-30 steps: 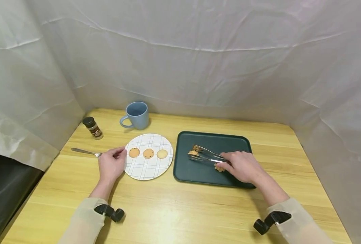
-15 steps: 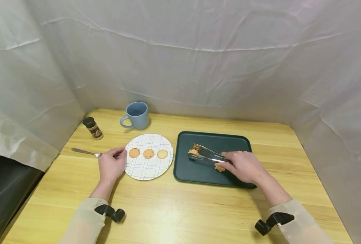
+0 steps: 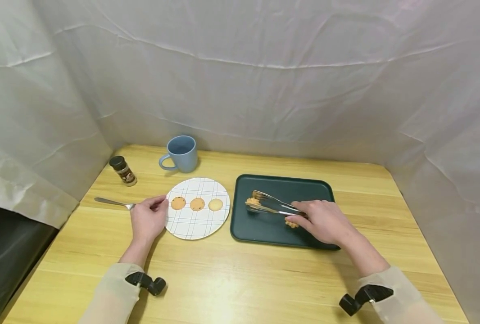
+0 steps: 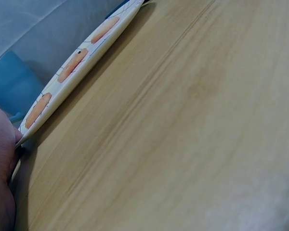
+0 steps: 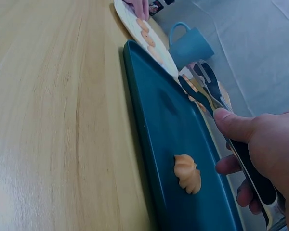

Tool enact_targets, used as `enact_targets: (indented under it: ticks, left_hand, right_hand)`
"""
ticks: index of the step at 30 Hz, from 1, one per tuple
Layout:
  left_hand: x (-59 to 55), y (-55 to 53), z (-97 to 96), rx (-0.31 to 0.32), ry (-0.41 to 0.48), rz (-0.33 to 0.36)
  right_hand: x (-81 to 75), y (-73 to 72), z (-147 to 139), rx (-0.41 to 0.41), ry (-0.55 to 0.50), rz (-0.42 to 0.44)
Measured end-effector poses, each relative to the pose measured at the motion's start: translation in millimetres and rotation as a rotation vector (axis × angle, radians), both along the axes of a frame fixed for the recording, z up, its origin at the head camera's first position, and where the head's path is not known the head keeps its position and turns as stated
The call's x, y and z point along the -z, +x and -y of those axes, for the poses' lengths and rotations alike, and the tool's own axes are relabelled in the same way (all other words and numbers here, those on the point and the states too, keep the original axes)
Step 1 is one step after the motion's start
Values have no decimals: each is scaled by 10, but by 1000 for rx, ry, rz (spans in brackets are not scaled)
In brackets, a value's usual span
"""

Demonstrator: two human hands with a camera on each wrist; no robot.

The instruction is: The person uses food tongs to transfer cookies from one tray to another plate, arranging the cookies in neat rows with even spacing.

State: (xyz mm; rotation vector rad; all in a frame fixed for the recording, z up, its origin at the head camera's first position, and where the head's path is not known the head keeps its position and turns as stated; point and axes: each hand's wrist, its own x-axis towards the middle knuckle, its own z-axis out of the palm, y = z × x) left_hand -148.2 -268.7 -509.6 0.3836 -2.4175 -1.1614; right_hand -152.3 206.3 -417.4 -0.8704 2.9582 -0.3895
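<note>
My right hand (image 3: 325,220) grips metal tongs (image 5: 253,173), thumb on one side and fingers on the other. Between the tong ends is a ridged golden cookie (image 3: 251,202), raised over the left part of a dark green tray (image 3: 264,231); its shadow falls on the tray in the right wrist view. A second ridged, piped cookie (image 5: 188,174) lies on the tray below my right hand. With thumb and fingertips my left hand (image 3: 148,220) pinches the left rim of a white checked plate (image 3: 193,227). Three flat round cookies (image 3: 197,204) lie in a row on that plate.
A blue mug (image 3: 185,155) stands behind the plate, its handle to the left. Farther left is a spice jar (image 3: 124,171) with a black lid. A metal utensil (image 3: 112,200) lies left of my left hand, partly hidden by it. Pale curtains (image 3: 264,90) enclose the table.
The tongs and the ridged cookie between their ends have shifted slightly to the left and up from the tray. My left hand and the plate have stayed in place.
</note>
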Motion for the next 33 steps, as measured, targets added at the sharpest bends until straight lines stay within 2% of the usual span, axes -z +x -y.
enact_targets:
  ticks: [11, 20, 33]
  left_hand:
    - [19, -9, 4, -10, 4, 14]
    - [13, -22, 4, 0, 6, 24]
    - [11, -26, 3, -8, 3, 26]
  right_hand:
    - [-41, 14, 178, -45, -22, -16]
    - [-17, 10, 357, -71, -37, -2]
    - [33, -8, 569, -149, -62, -1]
